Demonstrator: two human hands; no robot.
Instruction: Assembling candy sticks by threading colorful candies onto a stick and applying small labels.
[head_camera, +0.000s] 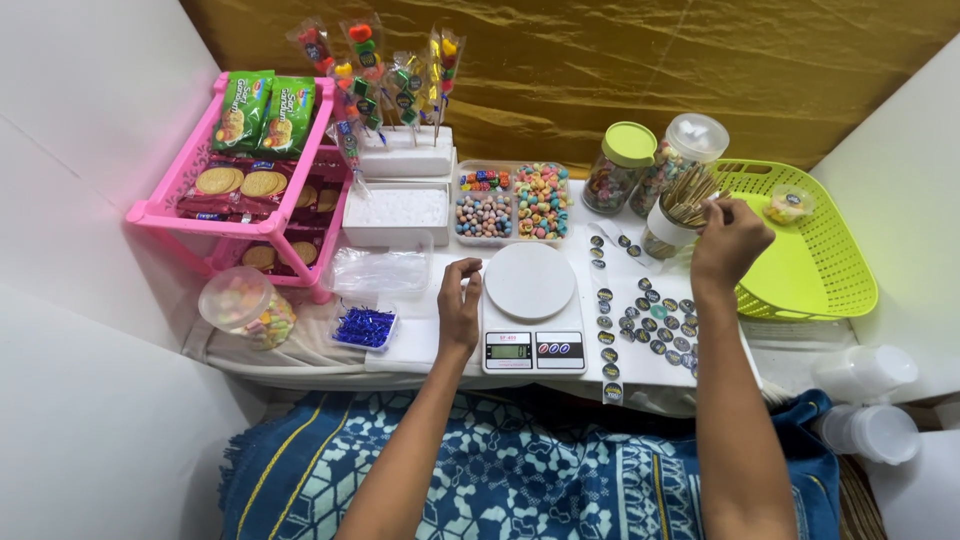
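Wooden skewers (688, 195): a bundle standing upright in a white cup (665, 228) near the table's back right, just left of the lime-green perforated basket (815, 270). Right hand (730, 243): fingers pinched together at the skewer tips; whether one is actually gripped cannot be told. Left hand (459, 305): loosely open, holding nothing, resting on the table beside the left rim of the white digital kitchen scale (531, 310), which sits at the front centre edge. Round dark stickers (645, 315): scattered on a white sheet right of the scale. Two lidded candy jars (650, 165): behind the cup. Compartment tray of coloured candies (512, 203): behind the scale. Candy skewers in wrappers (395, 80): stuck upright in a white foam block at the back. Pink rack (245, 190) with biscuit packets: back left corner.
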